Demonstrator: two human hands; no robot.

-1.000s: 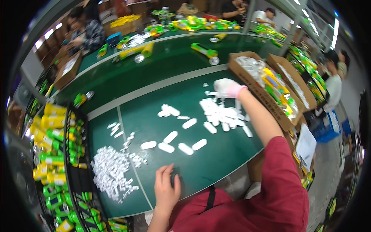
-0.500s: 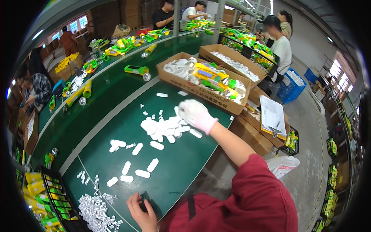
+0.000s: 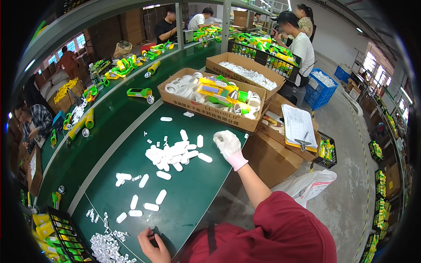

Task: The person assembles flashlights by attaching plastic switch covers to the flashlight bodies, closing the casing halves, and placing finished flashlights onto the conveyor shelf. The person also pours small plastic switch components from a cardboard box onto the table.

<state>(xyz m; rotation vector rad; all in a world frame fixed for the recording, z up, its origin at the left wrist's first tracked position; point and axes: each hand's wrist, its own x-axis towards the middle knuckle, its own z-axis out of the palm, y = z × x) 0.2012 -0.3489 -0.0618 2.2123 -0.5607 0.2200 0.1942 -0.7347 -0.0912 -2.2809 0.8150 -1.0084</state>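
My right hand point(image 3: 227, 145), in a white glove with a pink cuff, is above the table's right edge, apart from the pile. Its fingers are curled together, and anything inside them is hidden. Closest to it are flat white oval plastic pieces point(image 3: 200, 140) at the side of a heap of white oval pieces point(image 3: 169, 154). My bare left hand point(image 3: 153, 246) rests at the near table edge, fingers loosely bent and apart, with nothing seen in it. Left of it lies a mound of small white plastic parts point(image 3: 109, 248). More ovals point(image 3: 151, 206) lie scattered between.
Beyond the green table point(image 3: 131, 153), a cardboard box point(image 3: 206, 109) holds white rings and yellow-green flashlights. A conveyor belt point(image 3: 109, 115) curves past on the left with more flashlights. A black crate point(image 3: 66, 232) stands front left, a clipboard point(image 3: 299, 126) on boxes at right. Several people work farther back.
My right hand has moved off the heap toward the table's right edge, uncovering oval pieces at the heap's far right side. My left hand stays at the near edge. The whole view has shifted.
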